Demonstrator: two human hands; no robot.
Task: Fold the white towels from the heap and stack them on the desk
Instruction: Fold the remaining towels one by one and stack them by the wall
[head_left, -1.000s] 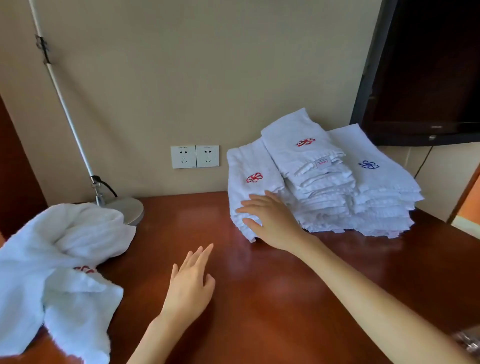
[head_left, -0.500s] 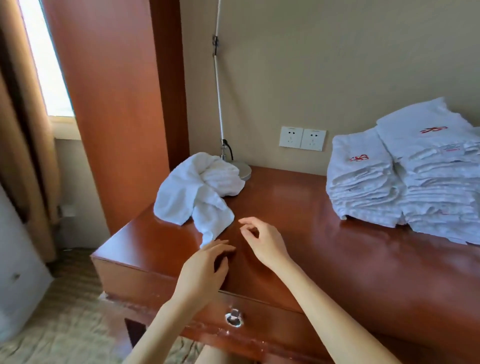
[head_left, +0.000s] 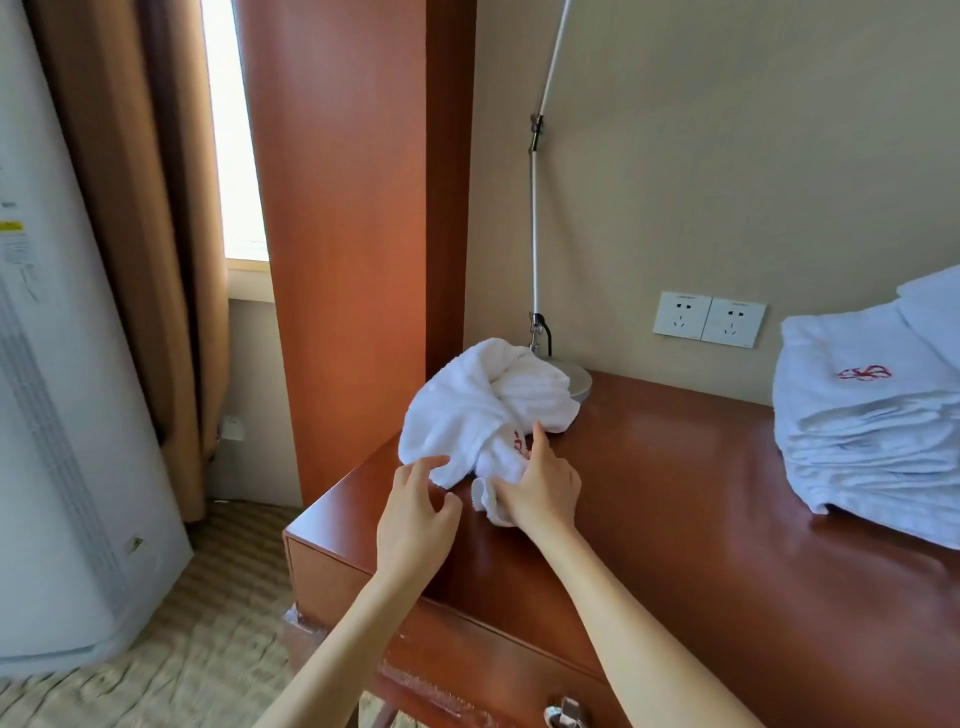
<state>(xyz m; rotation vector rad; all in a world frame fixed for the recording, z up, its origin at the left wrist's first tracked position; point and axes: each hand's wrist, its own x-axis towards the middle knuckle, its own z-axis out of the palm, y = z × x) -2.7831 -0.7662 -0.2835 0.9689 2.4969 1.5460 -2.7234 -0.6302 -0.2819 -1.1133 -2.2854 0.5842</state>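
Both hands have reached the crumpled towel (head_left: 483, 410) at ten o'clock on the desk (head_left: 675, 519), right hand (head_left: 540, 488) pinching its edge, left hand (head_left: 415, 514) open beside it; many lie stacked (head_left: 872, 415) at three o'clock, this one unfolded.

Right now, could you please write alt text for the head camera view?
Two bare hands reach a crumpled white towel at the left end of a wooden desk: the right hand grips its near end, the left hand touches its edge. Folded towels are stacked at right.
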